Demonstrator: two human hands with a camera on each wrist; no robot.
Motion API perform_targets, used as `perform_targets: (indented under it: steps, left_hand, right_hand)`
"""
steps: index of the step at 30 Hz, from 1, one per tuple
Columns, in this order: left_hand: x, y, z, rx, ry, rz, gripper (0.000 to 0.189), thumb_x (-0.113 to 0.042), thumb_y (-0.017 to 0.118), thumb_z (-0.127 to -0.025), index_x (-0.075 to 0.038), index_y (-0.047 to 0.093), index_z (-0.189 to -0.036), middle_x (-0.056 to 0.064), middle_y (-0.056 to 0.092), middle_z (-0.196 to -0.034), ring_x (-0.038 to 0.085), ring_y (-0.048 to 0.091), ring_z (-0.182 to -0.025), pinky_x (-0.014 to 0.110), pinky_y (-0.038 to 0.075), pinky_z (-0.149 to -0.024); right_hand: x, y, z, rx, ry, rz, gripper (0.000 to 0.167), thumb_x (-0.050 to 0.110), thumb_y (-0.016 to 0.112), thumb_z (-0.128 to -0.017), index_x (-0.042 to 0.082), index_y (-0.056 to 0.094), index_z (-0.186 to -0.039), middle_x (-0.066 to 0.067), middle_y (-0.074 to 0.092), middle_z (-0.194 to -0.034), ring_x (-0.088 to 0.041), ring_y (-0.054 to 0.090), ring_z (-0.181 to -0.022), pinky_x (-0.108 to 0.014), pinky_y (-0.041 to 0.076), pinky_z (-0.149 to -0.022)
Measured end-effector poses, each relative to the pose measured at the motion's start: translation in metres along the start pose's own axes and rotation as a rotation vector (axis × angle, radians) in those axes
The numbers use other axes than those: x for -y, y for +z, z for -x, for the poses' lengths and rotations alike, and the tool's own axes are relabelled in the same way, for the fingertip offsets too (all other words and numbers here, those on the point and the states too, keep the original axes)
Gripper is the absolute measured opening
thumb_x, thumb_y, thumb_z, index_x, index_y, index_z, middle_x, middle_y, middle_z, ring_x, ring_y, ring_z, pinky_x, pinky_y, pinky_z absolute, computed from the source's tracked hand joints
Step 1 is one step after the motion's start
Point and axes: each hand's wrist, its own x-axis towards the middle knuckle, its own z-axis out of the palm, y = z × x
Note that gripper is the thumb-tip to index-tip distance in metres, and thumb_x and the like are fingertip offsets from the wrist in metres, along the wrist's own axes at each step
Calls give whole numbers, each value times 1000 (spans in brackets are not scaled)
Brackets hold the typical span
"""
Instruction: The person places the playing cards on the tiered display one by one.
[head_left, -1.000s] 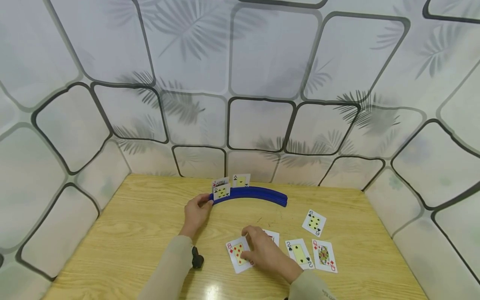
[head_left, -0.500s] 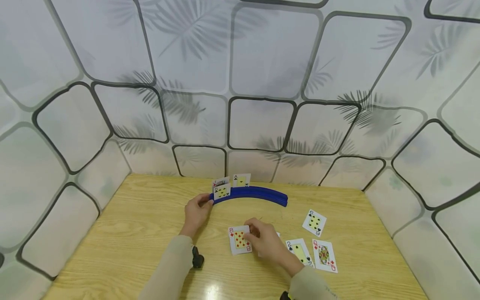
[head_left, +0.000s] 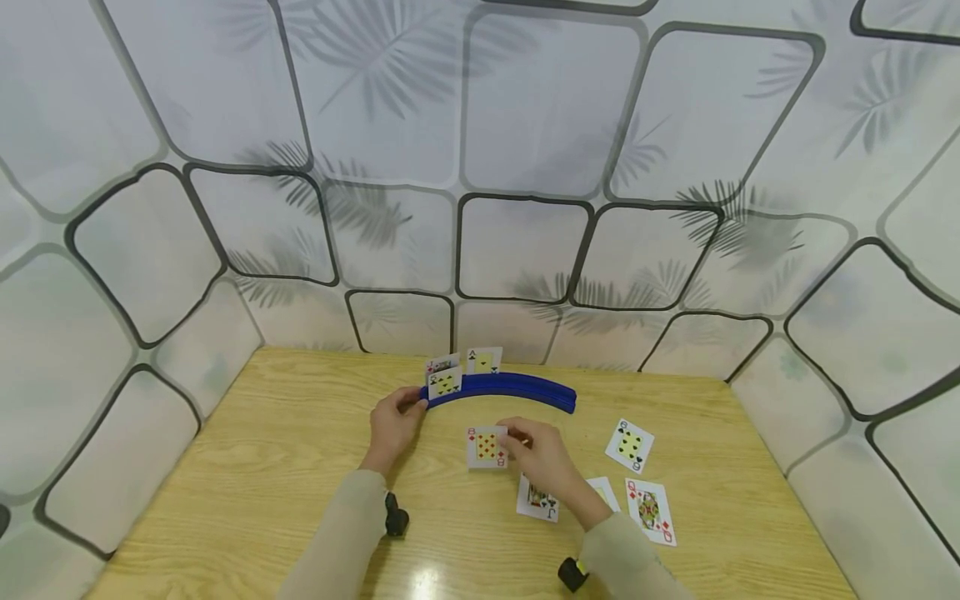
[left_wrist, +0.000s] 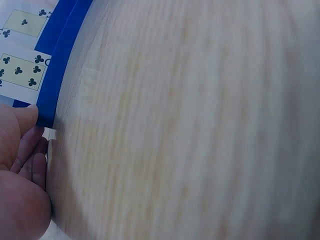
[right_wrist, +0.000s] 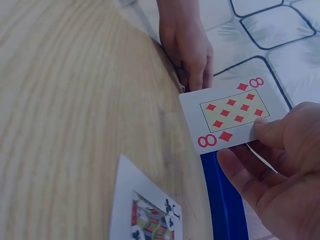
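Observation:
My right hand (head_left: 542, 454) pinches the eight of diamonds playing card (head_left: 487, 447) by its right edge between thumb and fingers. In the right wrist view the card (right_wrist: 232, 114) faces the camera and overlaps the blue curved card holder (right_wrist: 222, 200). The left hand (head_left: 393, 429) grips the left end of that card holder (head_left: 517, 384); its thumb (left_wrist: 27, 117) lies by the holder's tip. A clubs card (head_left: 445, 382) stands in the front of the holder, partly covering another card. Farther back in it stands the ace of clubs (head_left: 484, 361).
On the table (head_left: 300, 467) the jack of clubs (head_left: 537, 500) lies below the right hand. The two of spades (head_left: 603, 492) is partly hidden by the right forearm. Farther right lie the queen of diamonds (head_left: 650, 510) and a black-suited card (head_left: 629, 446). A patterned curtain (head_left: 517, 250) surrounds the table.
The right hand has taken hold of the eight of diamonds and moved it forward toward the holder, tilting it up. The jack has come into fuller view. My left hand has stayed put.

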Motion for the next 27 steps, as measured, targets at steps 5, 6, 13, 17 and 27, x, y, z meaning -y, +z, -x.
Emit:
perform_targets:
  steps: [5,6,13,17,27]
  left_hand:
    - [0,0,0,4,-3,0,30,-11,72,-100,-1,72,-128,19,75,-123,35,70,-115,51,55,-103]
    - [0,0,0,5,-2,0,30,-11,72,-100,-1,72,-129,19,75,-123,35,70,-115,51,55,-103]
    - [1,0,0,3,-1,2,30,-11,71,-100,-1,72,-128,19,75,-123,34,70,-114,51,56,-102]
    - [1,0,0,-1,-1,4,30,-11,72,-100,-1,72,-128,19,75,-123,34,70,-114,50,56,-102]
    - [0,1,0,-7,-2,-3,30,-11,72,-100,-1,72,-127,19,76,-122,34,70,-113,50,56,-102]
  right_hand:
    - [3,-5,-9,-66,-35,19,20,8,68,-102,5,75,-121,-7,75,-98,-19,70,-85,-23,57,-74]
    - [3,-6,-11,-76,-33,23,20,8,68,-102,6,75,-120,-6,74,-98,-17,69,-87,-23,57,-76]
    - [0,-9,-24,-127,-42,42,14,6,68,-102,4,76,-113,-7,75,-95,-21,71,-92,-32,62,-80]
    - [-2,-8,-31,-152,-43,54,18,5,69,-100,1,75,-117,-8,75,-95,-26,73,-94,-38,64,-82]
    - [-5,-9,-48,-175,-4,66,21,12,68,-103,8,75,-122,-7,75,-99,-30,74,-105,-44,64,-90]
